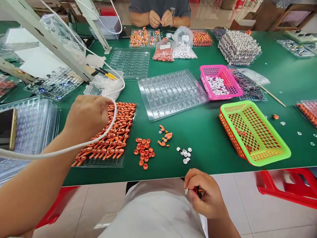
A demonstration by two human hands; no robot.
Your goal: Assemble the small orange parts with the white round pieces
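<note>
My left hand [89, 114] is closed, fingers curled, above a clear tray of orange earbud stem shells [119, 129]. A white cable [114, 115] loops past its fingertips and across my wrist; what the fingers pinch is hidden. Below the table edge, my right hand [206, 195] grips a small white piece [186, 190] between thumb and fingers. Something dark and orange shows partly inside that palm. Between the hands lie round orange caps [145, 150], several small white discs [185, 153] and a few loose orange earbud parts [165, 138].
A green basket [279, 145] sits right, a pink basket [236, 91] with white pieces behind it. An unfilled clear tray [170, 94] lies mid-table. A metal frame [56, 39] rises at left beside stacked trays and a phone [7, 129]. Another person's hands [160, 19] work opposite.
</note>
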